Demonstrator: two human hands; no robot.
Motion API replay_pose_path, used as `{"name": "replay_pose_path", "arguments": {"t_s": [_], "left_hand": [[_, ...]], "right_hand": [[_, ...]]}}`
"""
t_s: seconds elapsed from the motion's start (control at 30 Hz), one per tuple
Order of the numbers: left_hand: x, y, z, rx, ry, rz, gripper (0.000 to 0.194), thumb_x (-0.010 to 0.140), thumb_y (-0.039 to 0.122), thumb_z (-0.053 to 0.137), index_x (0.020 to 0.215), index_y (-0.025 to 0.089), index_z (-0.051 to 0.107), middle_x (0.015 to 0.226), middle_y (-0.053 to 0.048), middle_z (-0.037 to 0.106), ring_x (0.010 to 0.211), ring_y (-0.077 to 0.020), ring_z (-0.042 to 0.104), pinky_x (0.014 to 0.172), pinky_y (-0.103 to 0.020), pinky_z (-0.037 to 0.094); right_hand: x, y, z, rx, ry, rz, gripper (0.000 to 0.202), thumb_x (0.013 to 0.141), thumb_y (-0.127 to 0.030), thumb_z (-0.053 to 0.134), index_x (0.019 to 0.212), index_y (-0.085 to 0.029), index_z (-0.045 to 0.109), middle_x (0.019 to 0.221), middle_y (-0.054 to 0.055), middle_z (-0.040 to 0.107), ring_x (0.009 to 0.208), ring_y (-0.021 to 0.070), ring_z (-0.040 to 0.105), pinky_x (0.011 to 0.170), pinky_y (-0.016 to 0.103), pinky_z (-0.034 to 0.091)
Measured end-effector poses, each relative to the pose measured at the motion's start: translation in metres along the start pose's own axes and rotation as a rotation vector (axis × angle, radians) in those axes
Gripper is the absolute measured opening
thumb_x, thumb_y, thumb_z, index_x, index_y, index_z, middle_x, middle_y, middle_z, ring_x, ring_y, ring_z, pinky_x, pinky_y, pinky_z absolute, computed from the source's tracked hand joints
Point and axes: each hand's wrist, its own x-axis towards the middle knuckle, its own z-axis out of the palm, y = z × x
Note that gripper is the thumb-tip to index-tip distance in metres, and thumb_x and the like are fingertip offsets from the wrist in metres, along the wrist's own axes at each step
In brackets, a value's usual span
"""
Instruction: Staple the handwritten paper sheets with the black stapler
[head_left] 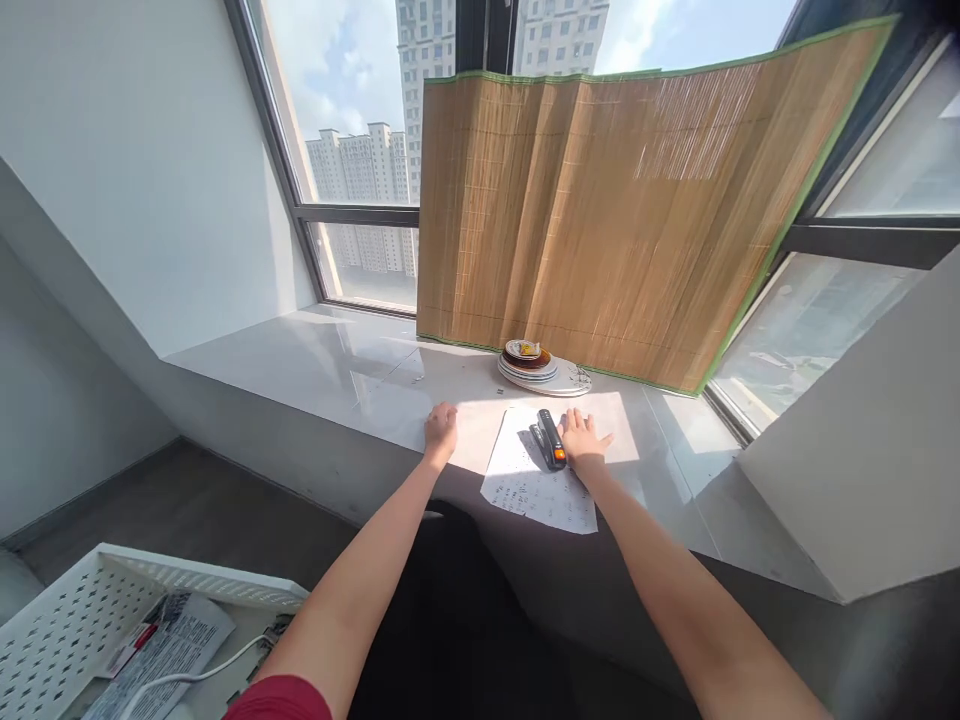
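Bright daylight falls across a pale, tiled window sill, which runs from the left of the frame to the lower right. On it, just below the frame's centre, I note a black stapler with an orange patch at its lower end, lying on a handwritten sheet of paper.

I assess the stapler as rigid, compact and moderately heavy for its size, with a smooth casing that may slide on paper. Its long body offers the best hold: fingers along both sides near mid-length, clear of the hinge and the mouth. I judge the sheet light, limp and easily creased; a flat palm or an edge pinch would suit it.

Right of the stapler, the right hand rests palm down with its fingers spread wide, grasping nothing that I can see; whether its inner edge touches the casing I cannot tell. Left of the paper, and apart from it, the left hand has its fingers curled in, with no object showing.

Above the sheet I record a stack of plates, likely fragile. Behind it a bamboo mat covers much of the window. At lower left stands a white perforated basket containing printed packaging and a pale cable.
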Motion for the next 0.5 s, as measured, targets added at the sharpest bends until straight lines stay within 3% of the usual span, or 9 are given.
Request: {"name": "replay_pose_path", "arguments": {"t_s": [0.1, 0.2, 0.4, 0.5], "left_hand": [[-0.002, -0.002, 0.002, 0.011, 0.011, 0.001, 0.026, 0.101, 0.019, 0.043, 0.093, 0.022, 0.067, 0.110, -0.011, 0.071, 0.108, -0.0255, 0.066, 0.098, -0.036, 0.050], [-0.003, -0.007, 0.003, 0.003, 0.024, 0.009, 0.025, 0.100, 0.018, 0.046, 0.090, 0.022, 0.068, 0.107, -0.010, 0.070, 0.106, -0.0248, 0.066, 0.096, -0.035, 0.051], [-0.006, -0.005, -0.002, -0.057, 0.030, 0.044, 0.023, 0.101, 0.018, 0.048, 0.091, 0.022, 0.068, 0.110, -0.008, 0.070, 0.110, -0.0230, 0.065, 0.098, -0.033, 0.050], [-0.028, 0.002, -0.009, -0.179, 0.064, 0.060, 0.020, 0.099, 0.016, 0.048, 0.091, 0.022, 0.066, 0.109, -0.007, 0.070, 0.110, -0.0222, 0.066, 0.099, -0.033, 0.051]], "right_hand": [[0.001, 0.021, 0.003, 0.044, 0.061, -0.007, 0.062, 0.107, -0.030, 0.021, 0.161, -0.013, 0.046, 0.172, 0.022, 0.033, 0.163, 0.0385, 0.020, 0.122, 0.080, 0.022], [0.002, 0.021, 0.003, 0.072, 0.068, -0.058, 0.056, 0.105, -0.028, 0.022, 0.144, -0.015, 0.061, 0.166, 0.022, 0.042, 0.160, 0.0375, 0.027, 0.120, 0.078, 0.026], [-0.005, 0.016, -0.005, 0.108, 0.077, -0.054, 0.054, 0.103, -0.029, 0.025, 0.142, -0.017, 0.060, 0.161, 0.022, 0.047, 0.157, 0.0344, 0.033, 0.120, 0.070, 0.034], [-0.004, 0.019, -0.006, 0.125, 0.094, -0.062, 0.053, 0.102, -0.030, 0.027, 0.141, -0.017, 0.060, 0.155, 0.022, 0.052, 0.153, 0.0366, 0.038, 0.116, 0.070, 0.038]]}}
